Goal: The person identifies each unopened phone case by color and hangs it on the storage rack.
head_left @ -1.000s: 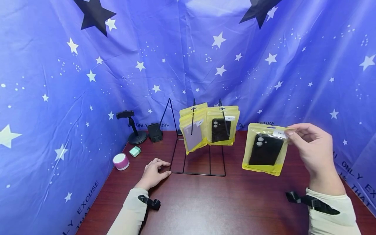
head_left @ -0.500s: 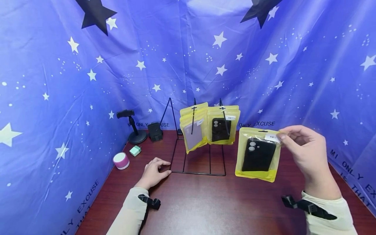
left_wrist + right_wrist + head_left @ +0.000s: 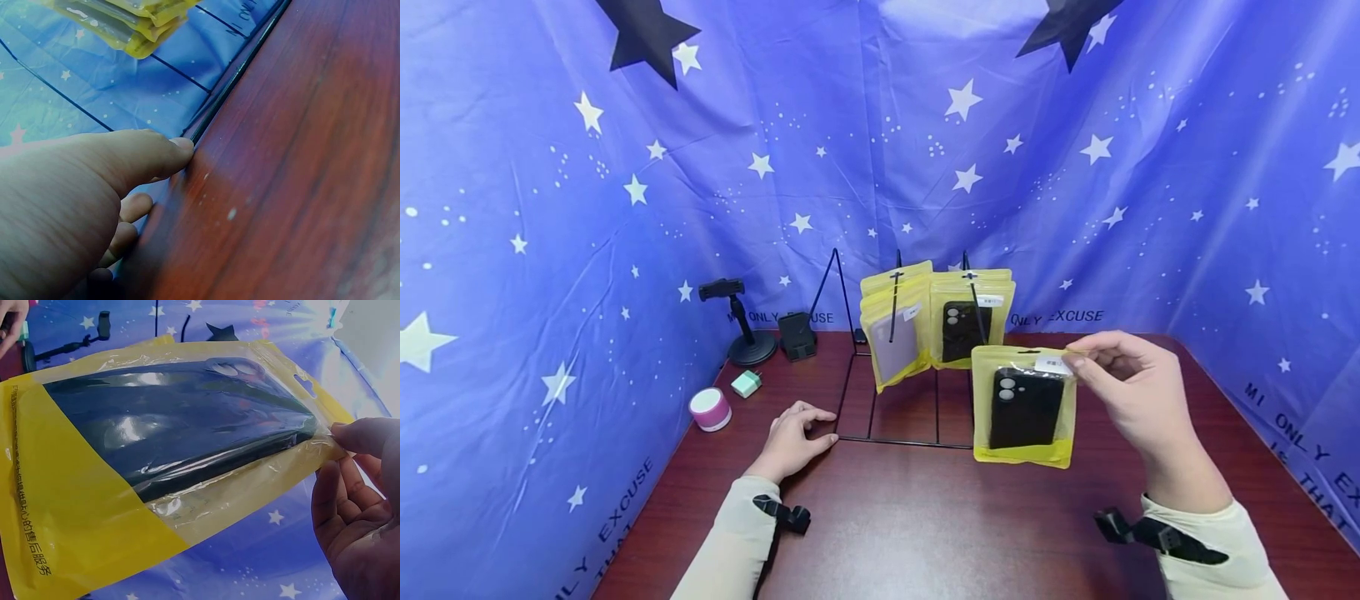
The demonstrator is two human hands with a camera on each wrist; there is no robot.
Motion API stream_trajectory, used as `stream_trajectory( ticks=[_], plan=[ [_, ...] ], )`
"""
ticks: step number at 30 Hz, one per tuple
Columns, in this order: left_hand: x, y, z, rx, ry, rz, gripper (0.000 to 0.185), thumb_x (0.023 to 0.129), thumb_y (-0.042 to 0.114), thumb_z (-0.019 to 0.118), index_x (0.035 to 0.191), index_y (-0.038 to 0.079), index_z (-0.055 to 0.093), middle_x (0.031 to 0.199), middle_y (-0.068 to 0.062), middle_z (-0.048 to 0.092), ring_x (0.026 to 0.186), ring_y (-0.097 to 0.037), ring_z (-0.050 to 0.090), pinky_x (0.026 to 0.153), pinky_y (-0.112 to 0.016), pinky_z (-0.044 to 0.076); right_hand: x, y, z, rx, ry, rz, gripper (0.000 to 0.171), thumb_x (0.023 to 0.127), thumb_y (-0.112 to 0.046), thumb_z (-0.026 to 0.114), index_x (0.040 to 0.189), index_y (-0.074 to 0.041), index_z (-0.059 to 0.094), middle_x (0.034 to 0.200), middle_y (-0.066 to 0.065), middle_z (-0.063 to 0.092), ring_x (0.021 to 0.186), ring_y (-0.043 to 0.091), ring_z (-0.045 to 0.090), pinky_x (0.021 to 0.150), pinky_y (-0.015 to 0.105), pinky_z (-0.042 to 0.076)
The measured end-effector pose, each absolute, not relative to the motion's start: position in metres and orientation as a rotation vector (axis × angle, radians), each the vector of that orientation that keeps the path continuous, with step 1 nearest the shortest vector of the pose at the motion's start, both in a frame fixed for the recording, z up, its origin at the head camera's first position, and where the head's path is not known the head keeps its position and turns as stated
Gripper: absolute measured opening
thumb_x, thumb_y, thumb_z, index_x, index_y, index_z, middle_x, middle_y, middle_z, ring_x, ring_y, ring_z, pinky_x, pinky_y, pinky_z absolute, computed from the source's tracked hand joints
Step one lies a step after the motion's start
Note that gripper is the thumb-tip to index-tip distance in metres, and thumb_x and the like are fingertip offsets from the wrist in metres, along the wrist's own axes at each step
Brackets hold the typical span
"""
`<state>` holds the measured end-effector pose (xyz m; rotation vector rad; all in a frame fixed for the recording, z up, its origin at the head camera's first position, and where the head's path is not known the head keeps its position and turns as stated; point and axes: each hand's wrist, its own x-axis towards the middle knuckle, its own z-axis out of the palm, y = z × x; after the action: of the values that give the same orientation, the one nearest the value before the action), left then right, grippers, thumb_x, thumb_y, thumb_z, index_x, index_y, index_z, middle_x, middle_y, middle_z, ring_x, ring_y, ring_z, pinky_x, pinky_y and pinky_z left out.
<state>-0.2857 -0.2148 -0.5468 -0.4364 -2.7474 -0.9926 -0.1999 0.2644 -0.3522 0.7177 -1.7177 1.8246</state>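
From the head view, my right hand (image 3: 1138, 398) pinches the top right corner of a yellow pouch (image 3: 1022, 406) with a black phone case inside; the pouch hangs upright in the air above the tabletop (image 3: 940, 525), just in front of the right part of the black wire rack (image 3: 904, 392). Two bunches of similar yellow pouches (image 3: 936, 321) hang on that rack. My left hand (image 3: 790, 440) lies flat on the tabletop, its fingers relaxed and holding nothing, with the fingertips at the rack's front left corner. Off to the left stand a small pink speaker (image 3: 710, 409), a green charger plug (image 3: 746, 384) and a black phone holder (image 3: 737, 325)

From the left wrist view, my left hand (image 3: 69, 206) rests on the wood, the thumb tip touching the rack's bottom wire (image 3: 234, 78)

From the right wrist view, the pouch (image 3: 156, 462) fills the frame, and the fingers (image 3: 369, 434) of my right hand (image 3: 359, 500) grip its clear edge near the hang hole
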Motion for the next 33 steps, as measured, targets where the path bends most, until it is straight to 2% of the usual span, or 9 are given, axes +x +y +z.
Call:
stream_trajectory(
  ticks=[14,19,26,33],
  plan=[
    [-0.285,-0.215,-0.545,-0.438,-2.752,-1.001,0.033,0.085,0.034,0.089,0.116,0.03,0.079,0.103,0.009,0.059,0.092,-0.012,0.051,0.088,-0.046,0.034,-0.205,0.244,-0.363,0.631,-1.878,1.771,0.016,0.088,0.018,0.072,0.103,0.013,0.071,0.076,0.008,0.07,0.063,0.014,0.066,0.06,0.022,0.054],
    [-0.286,-0.215,-0.546,-0.441,-2.749,-0.989,0.033,0.084,0.034,0.089,0.116,0.03,0.08,0.103,0.009,0.059,0.092,-0.012,0.052,0.088,-0.045,0.034,-0.207,0.239,-0.363,0.641,-1.878,1.774,0.016,0.088,0.017,0.073,0.103,0.013,0.072,0.077,0.008,0.071,0.064,0.015,0.067,0.061,0.022,0.055],
    [-0.286,-0.216,-0.548,-0.427,-2.759,-0.983,0.033,0.085,0.035,0.089,0.116,0.03,0.079,0.103,0.01,0.059,0.093,-0.012,0.052,0.089,-0.046,0.035,-0.212,0.23,-0.362,0.625,-1.907,1.732,0.014,0.088,0.014,0.075,0.102,0.01,0.074,0.075,0.008,0.069,0.064,0.014,0.063,0.057,0.021,0.049],
    [-0.286,-0.216,-0.547,-0.427,-2.762,-1.001,0.032,0.085,0.035,0.089,0.116,0.031,0.079,0.104,0.01,0.059,0.094,-0.011,0.052,0.09,-0.047,0.035,-0.22,0.227,-0.36,0.599,-1.889,1.761,0.01,0.089,0.011,0.076,0.099,0.011,0.073,0.074,0.008,0.067,0.063,0.014,0.063,0.058,0.021,0.051]
  ],
)
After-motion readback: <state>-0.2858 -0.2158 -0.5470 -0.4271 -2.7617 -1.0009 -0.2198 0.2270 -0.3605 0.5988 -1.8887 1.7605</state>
